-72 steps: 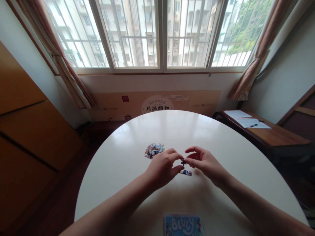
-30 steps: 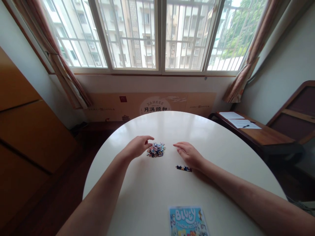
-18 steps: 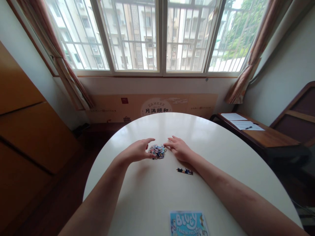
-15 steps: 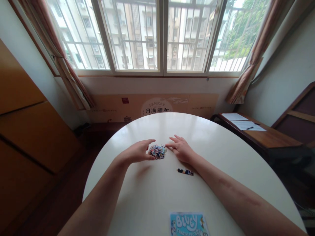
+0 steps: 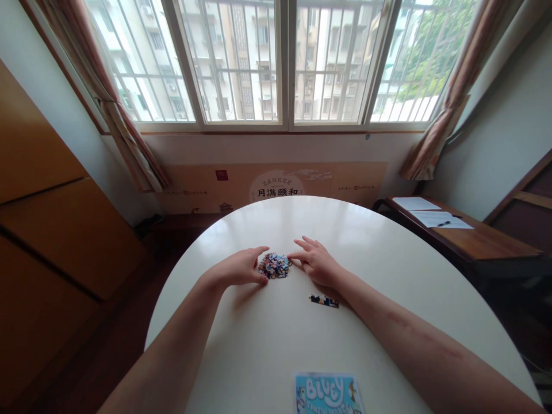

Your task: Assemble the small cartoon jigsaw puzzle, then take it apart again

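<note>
A small heap of colourful puzzle pieces (image 5: pixel 275 265) lies on the white round table (image 5: pixel 254 345). At its left edge is my left hand (image 5: pixel 248 266), thumb and fingers apart and curved round that side. My right hand (image 5: pixel 314 260) is spread at the heap's right side, with a fingertip at its edge. Neither hand holds anything that I can see. Nearer to me, beside my right wrist, lies a short dark strip of joined pieces (image 5: pixel 324 301).
A blue box or card marked "Bluey" (image 5: pixel 328 393) lies at the table's near edge. To the right stands a wooden side table (image 5: pixel 491 240) with papers (image 5: pixel 440 219) and a pen. Beyond the round table are a printed panel and a barred window.
My left hand has shifted very slightly against the heap's left side, and the heap looks a little more compact. The camera view has moved slightly. My right hand is almost unchanged.
</note>
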A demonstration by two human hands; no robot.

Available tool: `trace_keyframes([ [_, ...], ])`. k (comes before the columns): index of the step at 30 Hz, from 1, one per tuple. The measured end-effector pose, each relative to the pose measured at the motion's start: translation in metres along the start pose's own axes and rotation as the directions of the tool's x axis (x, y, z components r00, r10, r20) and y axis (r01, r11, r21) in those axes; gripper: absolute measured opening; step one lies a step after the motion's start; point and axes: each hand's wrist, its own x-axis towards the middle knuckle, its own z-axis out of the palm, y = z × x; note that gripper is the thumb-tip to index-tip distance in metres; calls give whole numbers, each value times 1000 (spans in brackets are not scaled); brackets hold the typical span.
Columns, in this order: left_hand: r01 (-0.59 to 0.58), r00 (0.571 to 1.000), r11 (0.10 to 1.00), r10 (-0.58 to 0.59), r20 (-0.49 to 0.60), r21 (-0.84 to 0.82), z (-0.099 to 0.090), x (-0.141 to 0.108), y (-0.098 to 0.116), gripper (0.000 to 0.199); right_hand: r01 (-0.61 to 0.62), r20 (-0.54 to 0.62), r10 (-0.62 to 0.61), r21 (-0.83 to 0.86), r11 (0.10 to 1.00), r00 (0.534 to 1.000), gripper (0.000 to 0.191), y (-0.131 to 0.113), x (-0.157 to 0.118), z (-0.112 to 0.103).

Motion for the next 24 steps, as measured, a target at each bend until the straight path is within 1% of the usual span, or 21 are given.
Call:
trace_keyframes([
  [4, -9, 1000, 1000, 9, -10, 7, 1, 2, -3, 90, -6, -56, 8, 33, 999, 998, 47, 6, 2, 3],
  [8, -12, 1000, 1000, 13, -19, 28, 3, 4, -5, 90, -45, -92, 51, 61, 997, 994, 41, 12, 5, 6],
  [13, -2, 1000, 998, 4, -18, 61, 2, 4, -4, 89, -16, -89, 26, 107, 994, 996, 38, 8, 3, 7],
  [18, -22, 999, 998, 24, -34, 60, 4, 5, -5, 88, 6, -132, 25, 224, 975, 991, 38, 6, 1, 8],
  [21, -18, 999, 998, 20, -29, 54, 5, 7, -8, 88, -24, -181, 91, 340, 940, 979, 38, 12, 4, 7],
  [24, -17, 1000, 998, 18, -18, 68, 3, 5, -7, 90, -114, -204, 238, 481, 869, 950, 39, 20, 8, 5],
])
